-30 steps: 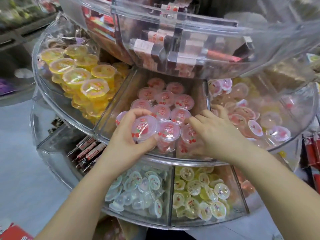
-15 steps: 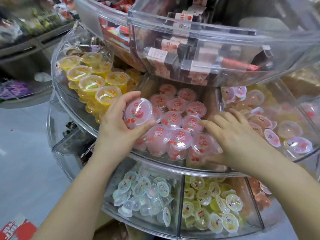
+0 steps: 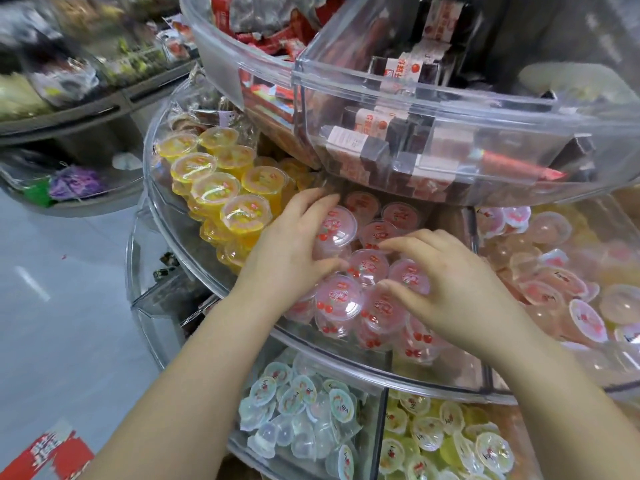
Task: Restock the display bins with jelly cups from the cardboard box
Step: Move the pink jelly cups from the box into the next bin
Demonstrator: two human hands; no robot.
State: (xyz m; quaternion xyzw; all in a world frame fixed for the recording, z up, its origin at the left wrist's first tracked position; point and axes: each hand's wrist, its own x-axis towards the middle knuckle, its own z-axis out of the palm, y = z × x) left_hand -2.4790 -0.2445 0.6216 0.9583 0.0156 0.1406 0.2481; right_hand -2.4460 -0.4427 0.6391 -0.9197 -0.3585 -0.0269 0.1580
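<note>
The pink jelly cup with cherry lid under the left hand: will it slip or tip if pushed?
The pink jelly cup with cherry lid looks glossy, probably slippery. Resting tilted on rounded neighbouring pink cups, it may tip or slide. The left hand covers its side.

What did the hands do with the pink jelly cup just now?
The left hand carried the pink cherry cup from the front of the middle bin up toward its back-left and is pressing it down among the others, still holding it. The right hand stayed resting on the pink cups near the front. The yellow cups did not move.
</note>
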